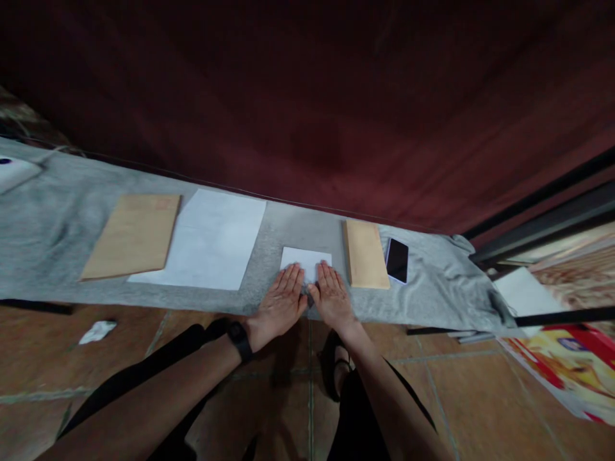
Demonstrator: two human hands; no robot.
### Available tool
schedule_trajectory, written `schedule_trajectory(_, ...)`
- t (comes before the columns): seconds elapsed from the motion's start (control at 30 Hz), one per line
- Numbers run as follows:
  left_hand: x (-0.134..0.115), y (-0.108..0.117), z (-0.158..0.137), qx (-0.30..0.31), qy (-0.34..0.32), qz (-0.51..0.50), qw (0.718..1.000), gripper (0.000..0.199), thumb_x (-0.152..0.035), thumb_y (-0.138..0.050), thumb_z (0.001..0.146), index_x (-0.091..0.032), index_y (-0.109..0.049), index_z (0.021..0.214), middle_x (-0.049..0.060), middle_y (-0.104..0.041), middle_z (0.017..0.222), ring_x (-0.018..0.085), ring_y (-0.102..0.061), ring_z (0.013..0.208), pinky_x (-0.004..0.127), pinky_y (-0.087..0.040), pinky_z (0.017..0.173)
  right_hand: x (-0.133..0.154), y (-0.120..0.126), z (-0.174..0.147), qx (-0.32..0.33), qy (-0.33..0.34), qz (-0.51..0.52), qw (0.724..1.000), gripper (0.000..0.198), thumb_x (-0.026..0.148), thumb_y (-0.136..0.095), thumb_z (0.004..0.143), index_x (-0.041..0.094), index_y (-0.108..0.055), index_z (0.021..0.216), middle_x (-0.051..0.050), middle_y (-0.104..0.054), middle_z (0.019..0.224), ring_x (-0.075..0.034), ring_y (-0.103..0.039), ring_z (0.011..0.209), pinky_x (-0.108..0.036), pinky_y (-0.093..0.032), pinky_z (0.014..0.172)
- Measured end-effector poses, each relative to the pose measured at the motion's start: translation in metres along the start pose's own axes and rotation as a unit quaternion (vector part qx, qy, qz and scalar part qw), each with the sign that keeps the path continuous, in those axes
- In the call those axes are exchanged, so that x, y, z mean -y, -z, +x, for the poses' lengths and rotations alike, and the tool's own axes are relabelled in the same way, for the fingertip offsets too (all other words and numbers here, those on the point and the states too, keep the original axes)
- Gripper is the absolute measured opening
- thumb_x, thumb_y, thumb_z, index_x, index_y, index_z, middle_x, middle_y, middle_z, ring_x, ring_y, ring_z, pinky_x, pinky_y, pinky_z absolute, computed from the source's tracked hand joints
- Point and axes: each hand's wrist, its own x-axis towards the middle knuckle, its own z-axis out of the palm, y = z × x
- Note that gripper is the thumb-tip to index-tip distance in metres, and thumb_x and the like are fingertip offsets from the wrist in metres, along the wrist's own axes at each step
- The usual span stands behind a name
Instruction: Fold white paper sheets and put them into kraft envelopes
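Observation:
A small white piece of paper point(305, 256), seemingly folded, lies on the grey cloth point(307, 224) near its front edge. My left hand point(283, 296) rests flat on the paper's left part, fingers stretched forward. On the right part lies my right hand point(332, 296), also flat with fingers out. The two thumbs come close together between the hands, and the palms cover the paper's near edge. To the left is a large white sheet point(218, 240), partly under a brown envelope point(134, 234). Right of my hands sits a stack of tan envelopes point(368, 255).
A phone point(397, 260) lies right of the tan stack. At the far left is a white object point(16, 173). A dark red curtain-like surface point(307, 115) rises behind the cloth. A colourful box point(571, 365) and a crumpled white scrap point(97, 331) are on the tiled floor.

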Motion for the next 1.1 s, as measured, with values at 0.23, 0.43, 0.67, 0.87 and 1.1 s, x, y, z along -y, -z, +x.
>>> schedule_trajectory(0.23, 0.009, 0.002, 0.004, -0.004, 0.057, -0.001, 0.998, 0.063, -0.034, -0.034, 0.098, 0.004, -0.040, 0.147, 0.025, -0.035, 0.159, 0.031, -0.027, 0.151, 0.046, -0.027, 0.123, -0.004, -0.004, -0.001, -0.032, -0.033, -0.013, 0.999, 0.062, 0.046, -0.034, 0.107, 0.004, -0.037, 0.153, -0.021, -0.043, 0.155, -0.028, -0.041, 0.145, -0.046, -0.036, 0.117)
schedule_trajectory(0.43, 0.019, 0.008, 0.015, -0.010, 0.081, 0.018, 0.996, 0.061, -0.029, -0.031, 0.097, 0.004, -0.041, 0.147, 0.024, -0.039, 0.157, 0.029, -0.029, 0.151, 0.045, -0.022, 0.125, -0.004, 0.003, 0.003, -0.010, -0.064, 0.017, 0.998, 0.058, 0.042, -0.033, 0.107, 0.006, -0.040, 0.152, -0.019, -0.044, 0.155, -0.028, -0.040, 0.145, -0.046, -0.035, 0.117)
schedule_trajectory(0.67, 0.013, 0.003, 0.039, -0.012, 0.001, -0.014, 1.000, 0.058, -0.026, -0.028, 0.098, -0.008, -0.042, 0.151, 0.014, -0.041, 0.159, 0.023, -0.030, 0.151, 0.045, -0.021, 0.126, 0.004, 0.012, 0.028, 0.032, -0.055, 0.075, 0.995, 0.052, 0.035, -0.026, 0.108, 0.014, -0.040, 0.154, -0.011, -0.039, 0.159, -0.022, -0.034, 0.149, -0.044, -0.032, 0.121)
schedule_trajectory(0.87, 0.018, 0.000, 0.047, 0.014, 0.031, 0.006, 0.999, 0.059, -0.027, -0.029, 0.097, -0.007, -0.040, 0.152, 0.016, -0.036, 0.161, 0.026, -0.027, 0.152, 0.049, -0.018, 0.125, 0.005, 0.004, 0.036, 0.037, -0.045, 0.055, 0.997, 0.051, 0.035, -0.032, 0.108, 0.012, -0.042, 0.152, -0.013, -0.040, 0.158, -0.024, -0.034, 0.149, -0.045, -0.029, 0.122)
schedule_trajectory(1.1, 0.028, 0.001, 0.047, 0.004, 0.083, 0.038, 0.996, 0.061, -0.026, -0.030, 0.096, 0.000, -0.038, 0.151, 0.020, -0.034, 0.161, 0.028, -0.028, 0.152, 0.045, -0.021, 0.124, -0.006, -0.004, 0.034, -0.008, -0.085, 0.016, 0.996, 0.058, 0.041, -0.038, 0.106, 0.006, -0.040, 0.152, -0.020, -0.042, 0.156, -0.030, -0.041, 0.145, -0.046, -0.035, 0.118)
